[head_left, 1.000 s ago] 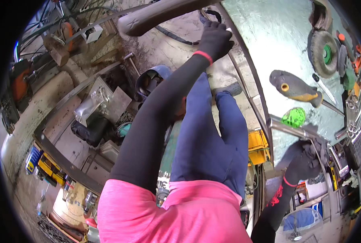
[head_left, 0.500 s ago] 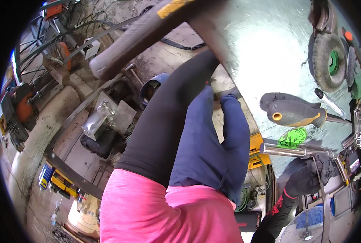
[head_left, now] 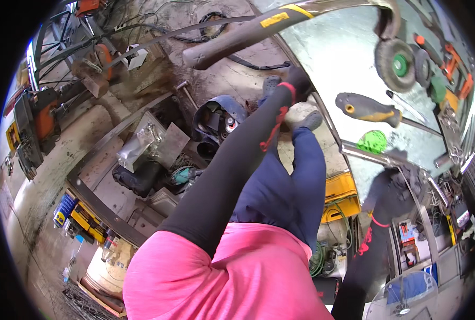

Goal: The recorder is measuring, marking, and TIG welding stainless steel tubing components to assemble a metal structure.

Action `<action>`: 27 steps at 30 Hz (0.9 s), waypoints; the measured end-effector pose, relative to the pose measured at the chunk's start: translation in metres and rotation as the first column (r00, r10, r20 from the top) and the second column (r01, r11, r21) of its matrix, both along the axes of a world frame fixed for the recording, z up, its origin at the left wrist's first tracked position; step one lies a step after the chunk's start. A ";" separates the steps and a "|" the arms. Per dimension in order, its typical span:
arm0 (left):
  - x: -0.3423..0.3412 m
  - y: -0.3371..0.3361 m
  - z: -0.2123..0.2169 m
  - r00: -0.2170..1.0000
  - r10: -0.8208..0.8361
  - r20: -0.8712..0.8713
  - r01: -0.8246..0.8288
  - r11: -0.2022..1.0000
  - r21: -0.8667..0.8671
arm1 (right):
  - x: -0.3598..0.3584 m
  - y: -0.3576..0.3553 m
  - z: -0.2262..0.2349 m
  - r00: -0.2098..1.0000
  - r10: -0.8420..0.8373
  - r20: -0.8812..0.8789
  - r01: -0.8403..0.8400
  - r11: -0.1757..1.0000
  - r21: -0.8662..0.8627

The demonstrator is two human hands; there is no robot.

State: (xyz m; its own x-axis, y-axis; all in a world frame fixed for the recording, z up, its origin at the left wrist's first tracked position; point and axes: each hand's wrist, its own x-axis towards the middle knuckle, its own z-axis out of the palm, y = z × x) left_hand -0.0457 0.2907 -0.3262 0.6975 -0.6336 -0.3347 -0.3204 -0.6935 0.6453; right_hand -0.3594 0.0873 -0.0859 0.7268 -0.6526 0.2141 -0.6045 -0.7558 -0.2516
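My left hand (head_left: 299, 85), in a dark glove, is at the near edge of the pale worktable (head_left: 322, 40). Its fingers are blurred and hidden. Above it, a hammer (head_left: 248, 40) with a black and yellow handle lies partly over the table, the handle jutting past the edge. My right hand (head_left: 400, 188), gloved in dark grey, is at the table's right near corner, by a chrome metal bar (head_left: 368, 153). Whether its fingers grip the bar cannot be made out. Just beyond the bar lies a black and yellow screwdriver (head_left: 368, 109), beside a bright green patch (head_left: 373, 141).
A grey round brush wheel with a green hub (head_left: 394, 65), a marker (head_left: 408, 106) and orange-handled tools (head_left: 453, 64) lie on the table. Left are a welding helmet (head_left: 218, 114), a metal frame (head_left: 96, 213) and cables. A yellow box (head_left: 341, 194) stands below the table.
The view has shifted back, so the hammer and table look smaller. My left forearm and wrist now show fully, near the table edge. My right hand stays beside the chrome bar.
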 end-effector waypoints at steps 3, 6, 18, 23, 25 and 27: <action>-0.021 0.048 0.003 0.936 0.193 -0.295 -0.241 0.961 -0.134 | 0.010 0.005 -0.008 0.994 -0.001 0.105 -0.010 0.994 0.105; -0.053 0.105 0.018 0.404 0.302 -0.864 -0.635 0.772 -0.027 | 0.038 0.006 -0.008 0.971 0.081 0.225 -0.122 0.977 0.175; -0.207 0.240 0.163 0.286 0.001 -0.958 -0.702 0.681 -0.209 | 0.060 0.015 0.019 0.928 0.154 0.338 -0.180 0.982 0.048; -0.193 0.171 0.271 0.344 0.258 -0.903 -0.833 0.527 -0.167 | 0.059 0.014 0.020 0.910 0.146 0.387 -0.215 0.966 0.141; -0.176 0.137 0.293 0.530 0.429 -0.732 -0.755 0.631 -0.178 | 0.060 0.011 0.019 0.915 0.162 0.369 -0.207 0.975 0.085; -0.155 0.091 0.316 0.662 0.460 -0.592 -0.698 0.665 -0.265 | 0.061 0.011 0.019 0.905 0.097 0.413 -0.202 0.955 0.219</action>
State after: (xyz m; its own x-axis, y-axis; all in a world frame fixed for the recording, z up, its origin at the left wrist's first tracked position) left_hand -0.2009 0.3822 -0.0103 0.8136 -0.2977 -0.4995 0.4473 -0.2283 0.8647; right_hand -0.2988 0.0978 -0.0671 0.7099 -0.6129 0.3469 -0.3007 -0.7092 -0.6377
